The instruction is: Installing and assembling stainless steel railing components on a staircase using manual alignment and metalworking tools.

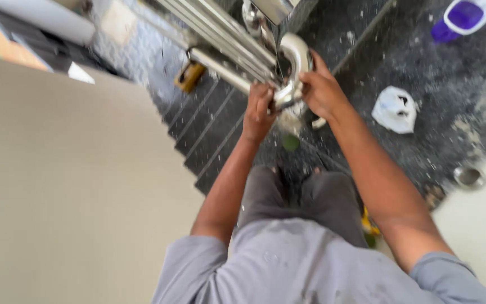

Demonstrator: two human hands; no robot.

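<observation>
Steel rails [220,31] ran down over a dusty dark floor [400,62], with a white bag [395,110], a purple tub [461,18], a small metal bowl [469,177] and a yellow tool [189,76] scattered around, and a beige wall [57,186] filling the left side. Both arms reached straight out from the chest: left hand [257,111] was closed around the lower end of the curved pipe [297,62], right hand [322,90] clamped on its bend, hands nearly touching.

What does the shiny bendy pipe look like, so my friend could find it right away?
Start at the long straight silver metal rails running across the top of the view. At their end sits the curved polished steel pipe bend, between the left hand and the right hand. It alone loops round like a U; its neighbours are straight.
</observation>
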